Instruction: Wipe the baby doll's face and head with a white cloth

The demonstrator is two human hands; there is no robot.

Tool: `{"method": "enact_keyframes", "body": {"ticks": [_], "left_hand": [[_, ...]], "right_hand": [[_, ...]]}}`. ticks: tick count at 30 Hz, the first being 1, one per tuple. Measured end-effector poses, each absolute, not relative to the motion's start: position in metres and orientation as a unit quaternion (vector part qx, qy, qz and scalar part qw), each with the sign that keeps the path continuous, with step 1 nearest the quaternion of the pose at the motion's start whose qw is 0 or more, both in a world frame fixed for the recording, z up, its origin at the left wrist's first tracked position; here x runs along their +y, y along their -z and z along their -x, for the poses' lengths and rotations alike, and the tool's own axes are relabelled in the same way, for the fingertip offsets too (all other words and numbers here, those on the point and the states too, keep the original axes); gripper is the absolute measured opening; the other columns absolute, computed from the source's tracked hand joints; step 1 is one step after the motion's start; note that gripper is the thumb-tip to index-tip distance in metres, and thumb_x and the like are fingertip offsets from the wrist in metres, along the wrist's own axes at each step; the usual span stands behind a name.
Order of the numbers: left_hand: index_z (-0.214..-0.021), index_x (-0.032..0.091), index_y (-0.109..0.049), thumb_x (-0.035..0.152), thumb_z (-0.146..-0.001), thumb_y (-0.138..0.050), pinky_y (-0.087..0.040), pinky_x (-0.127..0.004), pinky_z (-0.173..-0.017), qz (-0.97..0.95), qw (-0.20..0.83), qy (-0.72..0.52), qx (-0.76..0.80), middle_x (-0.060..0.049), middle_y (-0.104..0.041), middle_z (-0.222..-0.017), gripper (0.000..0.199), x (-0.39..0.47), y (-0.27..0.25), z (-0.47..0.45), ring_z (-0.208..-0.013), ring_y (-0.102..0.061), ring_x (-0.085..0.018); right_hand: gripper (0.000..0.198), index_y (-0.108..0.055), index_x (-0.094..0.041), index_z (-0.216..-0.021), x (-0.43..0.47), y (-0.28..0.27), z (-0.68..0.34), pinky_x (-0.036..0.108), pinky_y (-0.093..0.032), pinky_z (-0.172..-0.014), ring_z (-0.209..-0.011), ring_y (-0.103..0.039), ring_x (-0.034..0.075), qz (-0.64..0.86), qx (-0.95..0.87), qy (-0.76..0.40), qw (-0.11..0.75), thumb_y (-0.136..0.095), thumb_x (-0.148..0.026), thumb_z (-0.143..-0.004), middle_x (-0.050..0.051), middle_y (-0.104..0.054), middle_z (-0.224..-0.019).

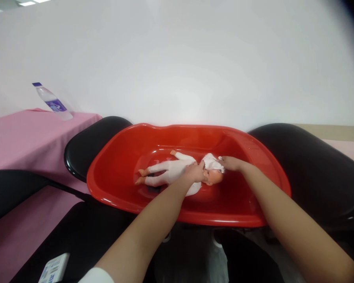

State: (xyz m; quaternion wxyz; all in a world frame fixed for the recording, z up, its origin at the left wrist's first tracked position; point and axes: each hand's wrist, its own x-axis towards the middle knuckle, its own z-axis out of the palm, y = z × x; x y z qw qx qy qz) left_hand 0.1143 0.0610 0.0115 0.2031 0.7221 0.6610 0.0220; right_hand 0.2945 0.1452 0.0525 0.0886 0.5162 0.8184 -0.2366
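Note:
A baby doll [174, 169] in a white outfit lies on its back in a red baby bathtub [118, 173], feet to the left and head to the right. My left hand [195, 172] is closed on the doll at its upper chest and neck; some fingers are hidden. By the doll's head, my right hand [230, 163] pinches a small white cloth [211, 162]. The cloth covers part of the doll's head and face. Both arms reach over the tub's near rim.
Black chairs [94, 145] stand around the tub, with another black chair [318, 173] on the right. At the left, a clear bottle with a purple label [56, 105] stands on a pink-covered table [38, 133]. A white box [54, 267] lies at bottom left. A white wall rises behind.

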Motion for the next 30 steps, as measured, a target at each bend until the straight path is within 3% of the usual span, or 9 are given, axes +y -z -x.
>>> {"method": "enact_keyframes", "body": {"ticks": [18, 30], "left_hand": [[-0.125, 0.026, -0.04, 0.06, -0.067, -0.063, -0.044, -0.041, -0.092, -0.731, 0.191, -0.025, 0.655, -0.011, -0.055, -0.117, 0.071, 0.063, -0.005, -0.112, -0.112, -0.055, -0.03], [-0.133, 0.025, -0.035, 0.061, -0.068, -0.062, -0.042, -0.044, -0.095, -0.72, 0.204, -0.014, 0.663, -0.014, -0.054, -0.125, 0.08, 0.059, -0.014, -0.115, -0.121, -0.05, -0.032]], "right_hand": [[0.041, -0.062, -0.01, -0.096, 0.142, -0.057, -0.292, 0.024, -0.044, -0.077, -0.086, -0.062, 0.018, -0.518, 0.805, 0.269, 0.103, -0.03, -0.036, -0.099, 0.015, -0.068, -0.104], [0.042, -0.063, -0.009, -0.1, 0.139, -0.062, -0.29, 0.024, -0.044, -0.08, -0.09, -0.063, 0.019, -0.525, 0.802, 0.266, 0.1, -0.031, -0.035, -0.099, 0.016, -0.068, -0.106]]}}
